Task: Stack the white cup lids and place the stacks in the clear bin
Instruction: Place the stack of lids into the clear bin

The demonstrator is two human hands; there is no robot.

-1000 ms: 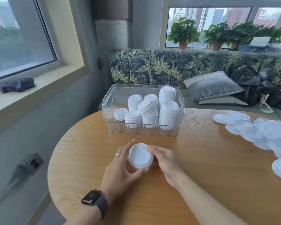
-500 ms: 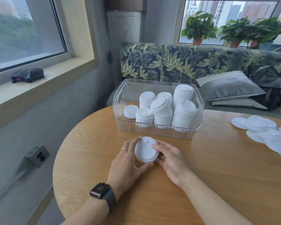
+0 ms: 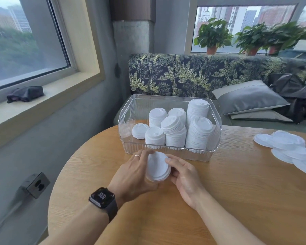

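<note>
Head view: both hands meet just in front of the clear bin (image 3: 168, 152), over the near middle of the round wooden bench (image 3: 237, 183). Between them is a small stack of white cup lids (image 3: 158, 167), tilted so its top faces up and toward the bin. The left hand (image 3: 132, 175) wraps it from the 9 o'clock side, fingers curling over the far edge at about 11 o'clock, a ring showing on one finger and a dark watch (image 3: 103, 200) on the wrist. The right hand (image 3: 185, 175) takes it from the 3 o'clock side, fingertips pressed on the lid's upper right rim and thumb under the lower edge. So each grip is grasping the held stack, which lies directly between the two palms, raised off the bench as far as can be told.

At 12 o'clock from the hands, the bin stands on the bench with its near wall just beyond the fingertips. Inside it are several upright stacks of lids (image 3: 199, 131), the tallest at the right, shorter ones in the middle, and a low one at the left end.

At 2 o'clock, well apart from the hands, loose lids (image 3: 288, 145) lie spread flat and overlapping along the bench's right edge.
</note>
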